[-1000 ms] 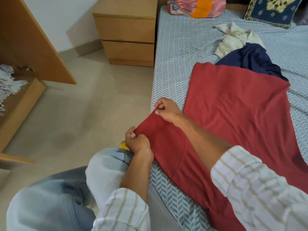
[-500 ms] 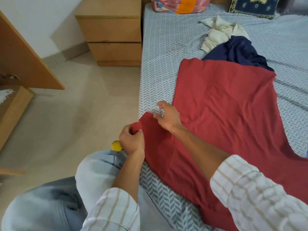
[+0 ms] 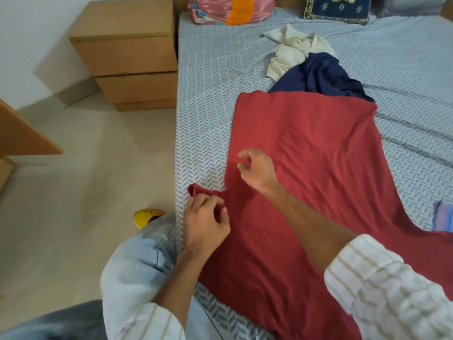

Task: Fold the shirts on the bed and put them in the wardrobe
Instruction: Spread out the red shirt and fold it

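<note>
— What changed?
— The right hand (image 3: 257,171) has let go, fingers loosely curled; the left hand (image 3: 204,223) still pinches the bunched sleeve.
— The shirt?
— The red cotton shirt (image 3: 313,168) lies flat on the chevron-patterned bed (image 3: 203,94).

Three garments: red shirt (image 3: 306,180), navy shirt (image 3: 321,77), cream shirt (image 3: 291,50); two pillows.

Hands (image 3: 206,224) on red shirt (image 3: 306,153)
</note>
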`<action>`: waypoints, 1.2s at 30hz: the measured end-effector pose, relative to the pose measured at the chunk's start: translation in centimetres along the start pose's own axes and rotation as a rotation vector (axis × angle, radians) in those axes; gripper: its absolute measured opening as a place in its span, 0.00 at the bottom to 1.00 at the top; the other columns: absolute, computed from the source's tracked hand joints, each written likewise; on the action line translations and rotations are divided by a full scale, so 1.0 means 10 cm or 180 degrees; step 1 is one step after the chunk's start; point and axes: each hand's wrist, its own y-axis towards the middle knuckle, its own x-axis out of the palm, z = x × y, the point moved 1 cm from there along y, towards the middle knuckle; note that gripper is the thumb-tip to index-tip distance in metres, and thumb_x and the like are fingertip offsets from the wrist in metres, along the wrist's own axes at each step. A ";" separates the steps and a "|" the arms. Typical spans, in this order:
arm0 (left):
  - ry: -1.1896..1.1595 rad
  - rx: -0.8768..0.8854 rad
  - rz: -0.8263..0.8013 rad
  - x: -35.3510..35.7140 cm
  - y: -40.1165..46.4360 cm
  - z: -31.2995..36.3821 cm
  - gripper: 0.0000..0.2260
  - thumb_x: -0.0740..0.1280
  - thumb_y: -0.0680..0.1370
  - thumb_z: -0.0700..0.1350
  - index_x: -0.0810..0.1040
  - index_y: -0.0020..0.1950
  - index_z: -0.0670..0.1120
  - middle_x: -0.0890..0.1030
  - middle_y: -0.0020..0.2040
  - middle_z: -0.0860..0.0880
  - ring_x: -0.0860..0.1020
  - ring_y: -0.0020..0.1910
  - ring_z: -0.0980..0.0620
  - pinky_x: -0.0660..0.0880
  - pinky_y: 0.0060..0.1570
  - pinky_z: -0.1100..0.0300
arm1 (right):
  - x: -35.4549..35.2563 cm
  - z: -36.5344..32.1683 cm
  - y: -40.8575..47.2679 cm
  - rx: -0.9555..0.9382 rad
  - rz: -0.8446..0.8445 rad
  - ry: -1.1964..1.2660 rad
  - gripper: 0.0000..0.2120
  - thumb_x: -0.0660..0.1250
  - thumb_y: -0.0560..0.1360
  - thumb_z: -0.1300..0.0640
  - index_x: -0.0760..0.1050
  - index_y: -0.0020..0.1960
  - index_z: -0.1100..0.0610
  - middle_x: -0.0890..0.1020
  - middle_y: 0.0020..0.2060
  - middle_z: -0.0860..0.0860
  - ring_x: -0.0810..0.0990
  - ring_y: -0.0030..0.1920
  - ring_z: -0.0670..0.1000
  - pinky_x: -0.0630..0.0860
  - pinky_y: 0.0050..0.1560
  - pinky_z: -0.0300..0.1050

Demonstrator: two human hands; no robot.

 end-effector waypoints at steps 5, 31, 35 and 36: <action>0.0348 0.0091 -0.0438 0.24 0.71 0.00 0.09 0.69 0.72 0.46 0.81 0.51 0.48 0.79 0.51 0.49 0.75 0.54 0.44 0.72 0.56 0.46 | -0.05 -0.01 0.77 0.0101 0.0006 -0.0351 0.10 0.66 0.73 0.59 0.81 0.54 0.55 0.85 0.48 0.51 0.82 0.52 0.54 0.75 0.55 0.45; 0.0188 -0.0877 -0.1574 0.50 1.74 0.04 0.12 0.61 0.66 0.55 0.76 0.41 0.49 0.81 0.38 0.51 0.80 0.41 0.47 0.79 0.49 0.49 | 0.34 -0.17 2.97 0.1013 0.0436 -0.1001 0.20 0.64 0.79 0.53 0.70 0.68 0.57 0.75 0.65 0.51 0.74 0.66 0.54 0.71 0.52 0.44; 0.0210 -0.0853 -0.1610 0.50 1.75 0.07 0.07 0.65 0.70 0.53 0.76 0.40 0.49 0.79 0.34 0.53 0.78 0.35 0.52 0.77 0.44 0.53 | 0.38 -0.12 2.98 0.1114 0.0415 -0.1042 0.18 0.67 0.76 0.58 0.72 0.65 0.56 0.76 0.62 0.51 0.75 0.63 0.53 0.76 0.50 0.45; 0.0224 -0.0843 -0.1619 0.49 1.76 0.08 0.07 0.65 0.70 0.53 0.76 0.40 0.49 0.79 0.34 0.53 0.78 0.35 0.53 0.77 0.43 0.54 | 0.37 -0.13 2.99 0.1093 0.0416 -0.1055 0.17 0.67 0.76 0.60 0.73 0.65 0.56 0.76 0.62 0.52 0.75 0.63 0.53 0.75 0.49 0.44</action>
